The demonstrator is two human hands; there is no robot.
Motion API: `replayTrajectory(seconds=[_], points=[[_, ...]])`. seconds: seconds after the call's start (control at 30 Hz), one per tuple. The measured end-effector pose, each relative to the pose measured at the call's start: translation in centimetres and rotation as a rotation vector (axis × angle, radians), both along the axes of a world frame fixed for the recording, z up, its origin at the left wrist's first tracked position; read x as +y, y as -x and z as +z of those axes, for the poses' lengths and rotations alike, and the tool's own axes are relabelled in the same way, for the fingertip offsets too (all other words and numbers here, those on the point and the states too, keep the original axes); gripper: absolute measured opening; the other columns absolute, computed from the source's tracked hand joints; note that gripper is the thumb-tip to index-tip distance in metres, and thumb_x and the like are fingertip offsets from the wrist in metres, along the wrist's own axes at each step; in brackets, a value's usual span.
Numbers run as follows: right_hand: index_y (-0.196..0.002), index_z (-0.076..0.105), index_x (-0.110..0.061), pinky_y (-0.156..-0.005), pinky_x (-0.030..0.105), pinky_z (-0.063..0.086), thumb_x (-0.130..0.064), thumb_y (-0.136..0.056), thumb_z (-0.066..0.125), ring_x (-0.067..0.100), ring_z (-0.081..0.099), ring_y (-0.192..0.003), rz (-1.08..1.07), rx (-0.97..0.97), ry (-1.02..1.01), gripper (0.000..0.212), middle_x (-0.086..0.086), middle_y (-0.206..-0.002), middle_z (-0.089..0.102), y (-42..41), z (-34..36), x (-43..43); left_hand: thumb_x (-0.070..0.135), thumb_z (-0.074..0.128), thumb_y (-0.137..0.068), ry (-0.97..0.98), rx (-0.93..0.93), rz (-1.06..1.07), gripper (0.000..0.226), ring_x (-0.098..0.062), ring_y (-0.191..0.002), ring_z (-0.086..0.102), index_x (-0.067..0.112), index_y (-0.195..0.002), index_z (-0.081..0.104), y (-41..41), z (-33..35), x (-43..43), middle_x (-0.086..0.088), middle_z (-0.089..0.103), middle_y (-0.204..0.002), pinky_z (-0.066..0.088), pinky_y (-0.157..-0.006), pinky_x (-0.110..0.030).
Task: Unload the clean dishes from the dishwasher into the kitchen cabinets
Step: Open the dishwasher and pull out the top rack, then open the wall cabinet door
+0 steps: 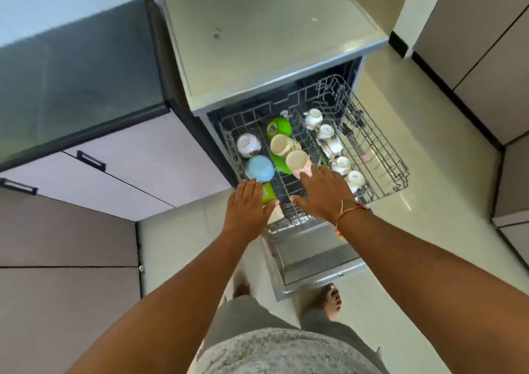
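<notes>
Reaching down w/ both hands over the near edge of a pulled-out dishwasher rack [380,156], seen from above. Left hand [247,204] is palm down, fingers straight & loose, holding nothing. It hovers over a small green cup [269,192] that peeks out at its right edge, w/ a pale blue bowl [259,168] upside down just beyond the fingertips. Right hand [325,192] is also flat & released. A patterned mug [297,162] lies just far of its fingertips; can't tell if they touch. Mug is tilted, mouth facing up & away, body running back toward the right fingers, so the right hand is nearer to it. Small white cups [340,164] line the rack's right side.
</notes>
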State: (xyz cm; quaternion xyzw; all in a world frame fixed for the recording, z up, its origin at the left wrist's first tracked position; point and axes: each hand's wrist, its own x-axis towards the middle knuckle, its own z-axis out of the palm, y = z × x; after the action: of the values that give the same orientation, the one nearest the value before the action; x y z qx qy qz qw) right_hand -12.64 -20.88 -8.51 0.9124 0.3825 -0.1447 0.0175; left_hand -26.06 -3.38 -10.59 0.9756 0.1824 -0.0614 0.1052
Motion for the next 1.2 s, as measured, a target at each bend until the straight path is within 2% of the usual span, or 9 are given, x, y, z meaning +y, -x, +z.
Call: replayTrajectory(seconds=[0.17,0.3,0.53,0.73,0.9,1.03,1.2], points=[[-0.151,0.033,-0.021,-0.114,0.048,0.027,-0.074,-0.089,0.033,0.035,0.027,-0.144,0.041,-0.153,-0.076,0.083,0.018,-0.157,0.031,2.2,4.6,6.7,0.065,0.026,-0.096,-0.036,-0.164,0.068,0.076,-0.026,-0.149,0.014,0.013,-0.151,0.025,2.3,4.4,7.3,-0.007,0.022,-0.160,0.020,-0.119,-0.042],[-0.152,0.034,-0.021,-0.117,0.048,0.023,-0.074,-0.089,0.029,0.035,0.024,-0.147,0.080,-0.251,-0.171,0.082,0.019,-0.159,0.027,4.9,10.0,16.3,0.067,0.014,-0.094,-0.124,-0.283,0.087,0.081,-0.026,-0.151,0.009,0.012,-0.154,0.018,5.3,9.5,16.6,-0.008,0.015,-0.162,0.015,-0.120,-0.041],[-0.155,0.026,-0.022,-0.119,0.048,0.024,-0.071,-0.092,0.026,0.032,0.020,-0.149,0.173,-0.392,-0.459,0.079,0.016,-0.161,0.022,9.7,22.5,35.1,0.064,0.025,-0.096,-0.270,-0.519,0.233,0.079,-0.025,-0.150,0.012,0.009,-0.152,0.025,11.0,21.6,33.1,-0.008,0.021,-0.160,0.023,-0.120,-0.044],[-0.154,0.026,-0.020,-0.120,0.049,0.020,-0.069,-0.094,0.028,0.031,0.016,-0.150,0.320,-0.496,-0.689,0.077,0.015,-0.162,0.019,13.5,32.9,46.5,0.063,0.033,-0.094,-0.385,-0.704,0.375,0.079,-0.025,-0.150,0.014,0.009,-0.152,0.026,14.4,32.4,42.8,-0.007,0.020,-0.161,0.025,-0.115,-0.047],[-0.155,0.024,-0.019,-0.120,0.048,0.019,-0.066,-0.096,0.024,0.032,0.016,-0.151,0.386,-0.624,-0.755,0.076,0.017,-0.163,0.016,12.8,40.2,52.4,0.068,0.020,-0.094,-0.481,-0.809,0.445,0.082,-0.028,-0.147,0.022,0.008,-0.150,0.031,13.9,39.4,48.3,-0.010,0.027,-0.159,0.027,-0.115,-0.046],[-0.157,0.016,-0.021,-0.122,0.048,0.016,-0.068,-0.096,0.020,0.032,0.011,-0.152,0.398,-0.701,-0.786,0.078,0.013,-0.165,0.009,10.6,45.8,56.4,0.074,0.013,-0.092,-0.560,-0.826,0.487,0.084,-0.028,-0.146,0.028,0.016,-0.152,0.025,11.8,44.0,52.8,-0.006,0.029,-0.159,0.016,-0.113,-0.037],[-0.157,0.016,-0.021,-0.123,0.047,0.014,-0.068,-0.096,0.020,0.032,0.008,-0.152,0.434,-0.771,-0.851,0.077,0.012,-0.165,0.006,7.1,50.8,60.7,0.074,0.014,-0.093,-0.634,-0.861,0.465,0.084,-0.026,-0.147,0.025,0.016,-0.152,0.026,7.9,48.5,57.8,-0.005,0.026,-0.160,0.015,-0.111,-0.034]])
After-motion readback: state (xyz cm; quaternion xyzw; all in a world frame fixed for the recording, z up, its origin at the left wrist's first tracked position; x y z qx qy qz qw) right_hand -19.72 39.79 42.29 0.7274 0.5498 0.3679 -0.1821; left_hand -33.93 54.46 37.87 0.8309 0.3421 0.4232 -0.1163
